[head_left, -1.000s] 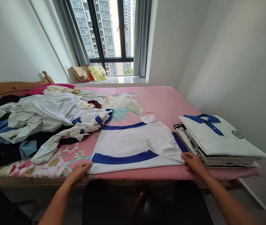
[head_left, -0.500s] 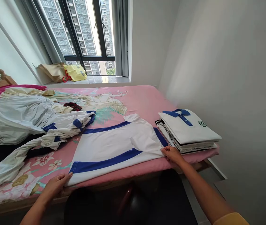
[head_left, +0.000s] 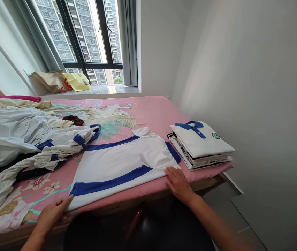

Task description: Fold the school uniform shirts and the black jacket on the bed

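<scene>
A white shirt with blue bands (head_left: 117, 164) lies flat and partly folded on the pink floral bedsheet (head_left: 148, 111). My left hand (head_left: 51, 216) rests at the shirt's near left corner, its fingers against the fabric. My right hand (head_left: 178, 184) lies on the near right edge of the shirt, with its fingers spread. To the right of the shirt sits a neat stack of folded shirts (head_left: 200, 146), topped by a white polo with a blue collar. Neither hand touches the stack.
A heap of crumpled clothes (head_left: 15, 136) covers the left of the bed. A wall rises close beyond the bed's right side. A dark seat (head_left: 138, 232) stands below the near bed edge. Paper and yellow bags (head_left: 70, 82) sit on the windowsill.
The view has turned slightly right and drawn back, so the bed sits lower left. My right hand has shifted from the shirt's right corner towards its near edge.
</scene>
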Demonstrator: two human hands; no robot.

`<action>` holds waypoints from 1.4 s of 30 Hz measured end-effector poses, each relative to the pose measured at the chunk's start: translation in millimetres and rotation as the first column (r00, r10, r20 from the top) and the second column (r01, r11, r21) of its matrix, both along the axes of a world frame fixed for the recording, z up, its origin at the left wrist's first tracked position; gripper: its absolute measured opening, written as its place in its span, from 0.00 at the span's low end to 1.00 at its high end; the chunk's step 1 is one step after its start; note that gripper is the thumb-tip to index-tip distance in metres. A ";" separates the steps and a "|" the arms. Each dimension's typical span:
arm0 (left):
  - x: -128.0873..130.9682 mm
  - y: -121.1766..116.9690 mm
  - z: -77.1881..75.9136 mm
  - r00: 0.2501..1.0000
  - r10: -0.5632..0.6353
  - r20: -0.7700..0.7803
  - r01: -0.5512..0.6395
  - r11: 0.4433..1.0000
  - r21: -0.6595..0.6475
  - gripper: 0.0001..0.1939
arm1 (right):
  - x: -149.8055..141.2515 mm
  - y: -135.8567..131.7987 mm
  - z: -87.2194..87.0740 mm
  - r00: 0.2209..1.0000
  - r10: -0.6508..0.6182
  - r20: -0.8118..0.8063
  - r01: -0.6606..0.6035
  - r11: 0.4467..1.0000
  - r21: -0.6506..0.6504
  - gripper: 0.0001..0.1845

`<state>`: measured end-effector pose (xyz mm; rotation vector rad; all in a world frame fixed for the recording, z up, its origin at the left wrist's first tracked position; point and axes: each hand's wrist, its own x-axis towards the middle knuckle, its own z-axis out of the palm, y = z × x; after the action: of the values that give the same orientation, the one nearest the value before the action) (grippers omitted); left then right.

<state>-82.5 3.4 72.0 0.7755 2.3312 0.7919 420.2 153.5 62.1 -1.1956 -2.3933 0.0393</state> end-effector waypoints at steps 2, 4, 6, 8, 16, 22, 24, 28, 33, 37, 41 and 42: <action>-0.7 0.2 -0.4 0.992 0.016 0.128 -0.012 0.999 -0.032 0.24 | -1.7 -10.0 -7.8 0.991 -0.092 0.102 0.094 0.995 -0.021 0.23; -2.0 0.8 -0.5 0.986 0.019 0.163 -0.012 0.999 -0.046 0.24 | 1.0 -13.8 -12.8 0.965 -0.228 0.128 0.234 0.971 -0.035 0.23; -4.7 1.6 1.2 0.994 -0.007 0.113 0.015 0.997 -0.075 0.24 | 5.0 -13.6 -11.8 0.953 -0.283 0.106 0.287 0.957 -0.026 0.22; -8.2 1.9 5.5 1.000 -0.022 0.014 0.024 0.993 -0.116 0.24 | 7.0 -12.5 -5.5 0.970 -0.235 0.061 0.236 0.972 -0.004 0.21; 66.8 0.1 33.1 0.829 0.137 -0.542 0.053 0.946 0.320 0.19 | -34.2 -21.6 11.1 0.979 0.085 -0.188 -0.095 0.995 -0.045 0.18; 172.4 30.4 18.2 0.523 -0.530 -0.667 0.791 0.593 0.149 0.17 | -84.4 -25.2 -0.4 0.939 0.284 -0.194 -0.298 0.953 -0.047 0.19; 175.1 32.2 10.8 0.479 -0.602 -0.639 0.775 0.632 -0.015 0.21 | -84.6 -21.3 -11.5 0.941 0.313 -0.126 -0.322 0.945 -0.053 0.20; 137.3 21.4 -0.2 0.630 -0.497 -0.597 0.436 0.862 -0.258 0.30 | -66.8 -10.4 -39.4 0.970 0.242 -0.004 -0.242 0.970 -0.010 0.26; 97.7 13.7 3.7 0.715 -0.325 -0.619 0.096 0.923 -0.374 0.35 | -61.7 -8.0 -49.5 0.985 0.159 0.065 -0.160 0.987 0.003 0.29; 103.0 23.1 4.5 0.617 -0.399 -0.678 0.241 0.916 -0.320 0.30 | -73.9 -12.9 -34.1 0.984 0.146 0.098 -0.142 0.989 -0.043 0.27; 111.1 31.2 -9.7 0.603 -0.445 -0.662 0.335 0.895 -0.296 0.29 | -81.3 -15.6 -21.0 0.972 0.198 0.128 -0.187 0.978 -0.087 0.28; 111.5 32.0 -13.3 0.604 -0.442 -0.663 0.326 0.897 -0.300 0.29 | -81.1 -15.1 -19.9 0.970 0.206 0.131 -0.194 0.976 -0.094 0.28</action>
<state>29.0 35.4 58.7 1.6994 2.6563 0.0850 339.0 138.3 42.2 -1.0165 -2.6514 0.1204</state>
